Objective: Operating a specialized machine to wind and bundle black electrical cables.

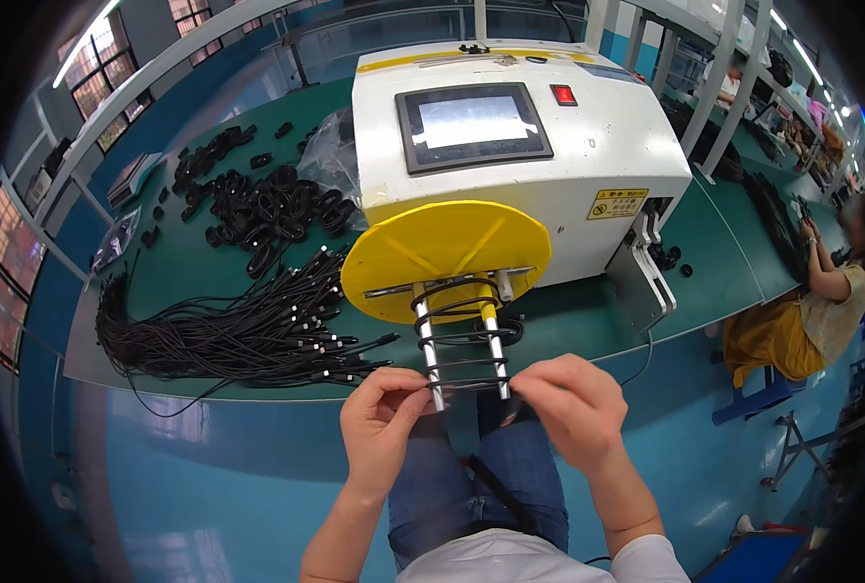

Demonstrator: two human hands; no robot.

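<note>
A black cable [467,363] runs in several spaced turns round two silver posts [430,358] that stick out from a yellow disc [394,255]. Part of the right post is yellow near the disc. My left hand [376,428] is pinched at the outer end of the left post, fingertips on the cable there. Across from it, my right hand [580,413] pinches the cable beside the right post's end. The fingers partly cover the cable at both spots.
Behind the disc stands a white machine [569,155] with a screen [473,126] and a red switch [564,95]. Left on the green table [185,282] lie a bundle of black cables [209,330] and a pile of coiled black cables [282,206]. A person [821,301] sits far right.
</note>
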